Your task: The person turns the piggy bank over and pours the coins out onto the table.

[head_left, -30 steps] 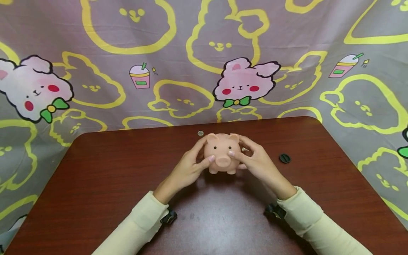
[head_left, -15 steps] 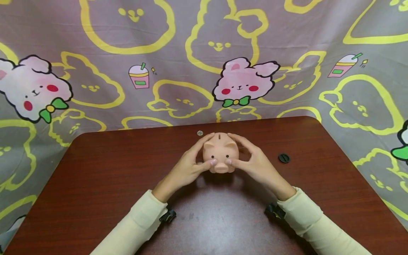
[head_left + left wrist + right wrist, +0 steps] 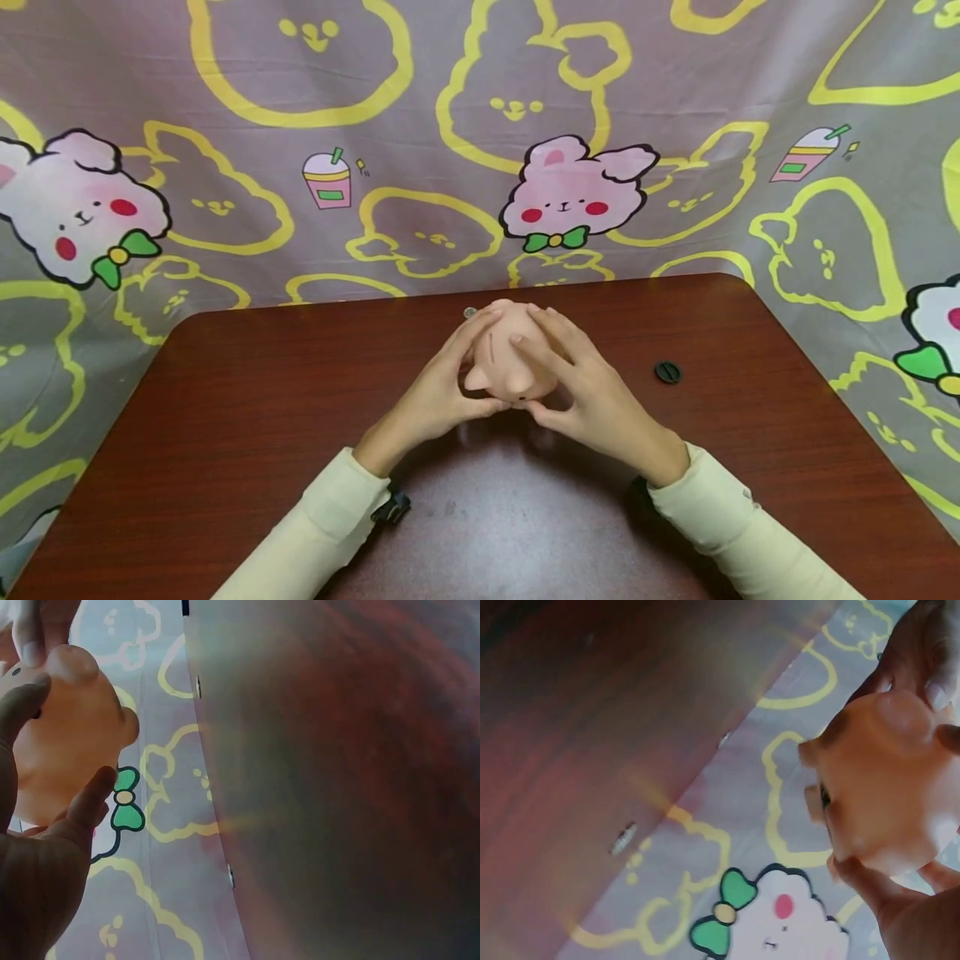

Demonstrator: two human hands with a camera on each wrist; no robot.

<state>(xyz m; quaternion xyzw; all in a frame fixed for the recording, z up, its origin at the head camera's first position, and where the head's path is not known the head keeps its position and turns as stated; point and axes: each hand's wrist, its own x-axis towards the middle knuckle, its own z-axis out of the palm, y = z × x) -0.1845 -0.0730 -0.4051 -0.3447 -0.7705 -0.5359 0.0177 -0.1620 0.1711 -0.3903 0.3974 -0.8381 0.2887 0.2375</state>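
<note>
A pinkish piggy bank [image 3: 504, 354] is held between both hands above the table, head tipped down and turned, its coin slot showing on top. My left hand [image 3: 429, 392] grips its left side, fingers over the back and thumb low at the face. My right hand [image 3: 600, 396] grips the other side, one finger lying across the top. In the left wrist view the snout of the piggy bank [image 3: 71, 750] shows near the thumb. In the right wrist view a dark spot appears on the underside of the piggy bank [image 3: 892, 787], between the feet.
A round black plug [image 3: 668, 372] lies on the brown table [image 3: 262, 433] to the right. One coin [image 3: 470, 312] lies near the far edge, partly behind my left fingers. The right wrist view has another coin [image 3: 622, 838]. A patterned curtain [image 3: 420, 167] stands behind the table.
The piggy bank has tipped forward, from facing me to showing its top and slot, and has turned. Both hands have turned with it; my right fingers have shifted onto its top.
</note>
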